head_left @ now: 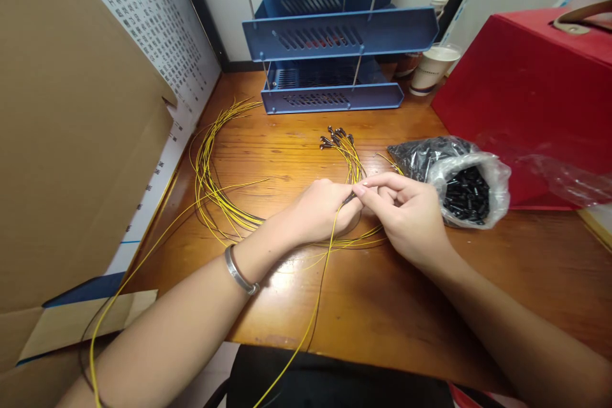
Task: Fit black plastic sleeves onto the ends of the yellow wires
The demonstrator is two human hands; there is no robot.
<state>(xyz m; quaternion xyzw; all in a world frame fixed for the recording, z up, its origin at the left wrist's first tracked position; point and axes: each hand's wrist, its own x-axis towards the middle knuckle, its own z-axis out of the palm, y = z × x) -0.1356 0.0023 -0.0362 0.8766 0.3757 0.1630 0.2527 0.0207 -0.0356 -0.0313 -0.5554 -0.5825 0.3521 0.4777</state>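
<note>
My left hand [329,204] is closed on a thin yellow and black wire [329,239], which runs down past the table's front edge. A small dark sleeve or connector [350,198] shows at the left fingertips. Touching that spot, my right hand [406,210] has thumb and forefinger pinched together; what lies between them is too small to make out. Just beyond the hands, several wires end in black tips [337,138] gathered in a bunch. A big loop of yellow and black wires [205,159] curves across the table behind my left arm.
To the right stands an open plastic bag [500,188] of small black tubular parts [466,194]. Behind it is a red box [526,95]. A blue tray rack [329,99] and a paper cup [433,70] stand at the back. Cardboard [71,140] borders the left.
</note>
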